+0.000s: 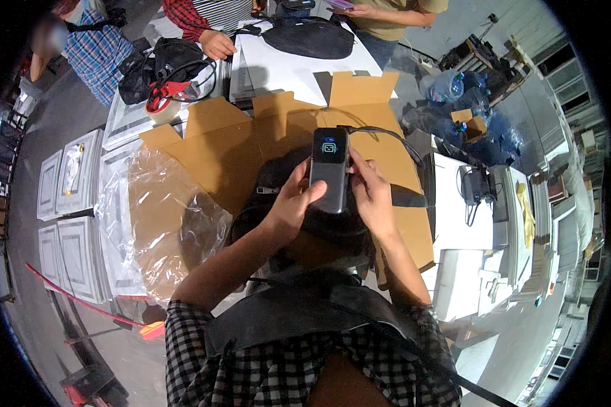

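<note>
A slim grey handheld device (329, 180) with a dark upper face and a small lit blue figure is held upright before my chest. My left hand (293, 203) grips its left side, the thumb lying across the front. On the other side, my right hand (373, 197) has its fingers against the right edge; some fingertips are hidden behind it. A black cable (380, 130) runs from the device's top end off to the right. Beneath my hands lies a dark bag-like object (278, 169), mostly covered by my arms, on opened brown cardboard (220, 149).
Crumpled clear plastic film (176, 230) lies left of the cardboard. A tape roll (161, 112) and black bag (173, 64) are at far left. Other people's hands (217, 45) show across the white table (251, 78). A black adapter with cord (477, 186) rests at right.
</note>
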`<state>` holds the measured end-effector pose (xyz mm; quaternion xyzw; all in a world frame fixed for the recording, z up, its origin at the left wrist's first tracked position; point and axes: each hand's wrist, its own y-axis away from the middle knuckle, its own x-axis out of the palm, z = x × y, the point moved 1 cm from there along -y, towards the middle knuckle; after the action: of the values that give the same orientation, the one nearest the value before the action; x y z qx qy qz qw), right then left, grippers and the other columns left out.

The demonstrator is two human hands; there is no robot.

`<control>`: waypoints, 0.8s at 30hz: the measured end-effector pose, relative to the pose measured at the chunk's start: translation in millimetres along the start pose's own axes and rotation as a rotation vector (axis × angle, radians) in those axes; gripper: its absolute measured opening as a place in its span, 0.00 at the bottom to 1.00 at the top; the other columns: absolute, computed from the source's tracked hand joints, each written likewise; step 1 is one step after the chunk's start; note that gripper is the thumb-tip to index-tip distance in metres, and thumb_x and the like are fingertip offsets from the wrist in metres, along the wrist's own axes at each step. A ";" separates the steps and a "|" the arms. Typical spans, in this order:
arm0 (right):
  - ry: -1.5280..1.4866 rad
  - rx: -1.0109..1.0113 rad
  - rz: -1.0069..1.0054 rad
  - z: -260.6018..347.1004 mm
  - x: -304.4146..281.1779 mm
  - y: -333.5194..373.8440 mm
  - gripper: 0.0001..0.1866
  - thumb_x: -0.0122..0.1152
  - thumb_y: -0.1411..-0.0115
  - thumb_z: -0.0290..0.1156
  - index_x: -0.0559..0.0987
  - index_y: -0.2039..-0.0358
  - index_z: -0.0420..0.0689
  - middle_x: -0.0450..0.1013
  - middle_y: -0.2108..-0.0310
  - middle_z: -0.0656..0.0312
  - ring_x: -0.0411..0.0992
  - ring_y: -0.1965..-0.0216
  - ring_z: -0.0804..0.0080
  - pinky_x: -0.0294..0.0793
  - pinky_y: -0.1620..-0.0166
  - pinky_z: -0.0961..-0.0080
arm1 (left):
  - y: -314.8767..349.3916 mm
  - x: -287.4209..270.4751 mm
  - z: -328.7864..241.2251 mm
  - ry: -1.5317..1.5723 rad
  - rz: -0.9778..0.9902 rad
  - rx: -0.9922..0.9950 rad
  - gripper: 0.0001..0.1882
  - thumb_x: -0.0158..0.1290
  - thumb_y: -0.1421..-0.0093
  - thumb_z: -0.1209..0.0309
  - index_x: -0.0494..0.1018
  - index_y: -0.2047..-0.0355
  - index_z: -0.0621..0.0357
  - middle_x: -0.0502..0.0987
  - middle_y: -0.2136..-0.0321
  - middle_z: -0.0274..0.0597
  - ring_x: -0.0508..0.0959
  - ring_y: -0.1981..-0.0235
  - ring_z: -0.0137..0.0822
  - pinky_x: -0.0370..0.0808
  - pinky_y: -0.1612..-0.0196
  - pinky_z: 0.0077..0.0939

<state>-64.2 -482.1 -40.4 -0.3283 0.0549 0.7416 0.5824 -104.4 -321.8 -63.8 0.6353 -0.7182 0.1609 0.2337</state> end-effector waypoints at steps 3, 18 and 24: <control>-0.052 0.035 -0.006 -5.2 0.3 5.9 0.29 0.43 0.52 0.10 0.69 0.47 0.40 0.67 0.70 0.53 0.69 0.66 0.64 0.68 0.58 0.78 | 0.0 1.9 5.4 0.038 0.016 -0.004 0.26 0.50 0.42 0.69 0.59 0.44 0.60 0.70 0.52 0.37 0.69 0.51 0.31 0.63 0.46 0.28; -0.127 0.129 0.014 -3.4 -0.4 12.5 0.28 0.40 0.49 0.10 0.69 0.47 0.41 0.67 0.64 0.60 0.68 0.60 0.72 0.66 0.53 0.80 | -2.8 -3.0 17.0 0.063 0.030 -0.061 0.20 0.54 0.45 0.73 0.67 0.52 0.62 0.75 0.60 0.37 0.74 0.59 0.28 0.69 0.53 0.24; -0.178 0.198 0.031 -8.8 -1.3 14.0 0.27 0.41 0.48 0.11 0.69 0.47 0.40 0.67 0.63 0.59 0.67 0.58 0.72 0.65 0.51 0.80 | -2.5 1.0 9.4 0.085 0.062 -0.084 0.19 0.54 0.46 0.74 0.68 0.53 0.62 0.76 0.62 0.38 0.75 0.61 0.29 0.71 0.54 0.26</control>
<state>-72.9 -491.7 -50.7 -0.2013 0.0809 0.7677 0.6030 -103.2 -327.9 -71.2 0.5949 -0.7332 0.1648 0.2853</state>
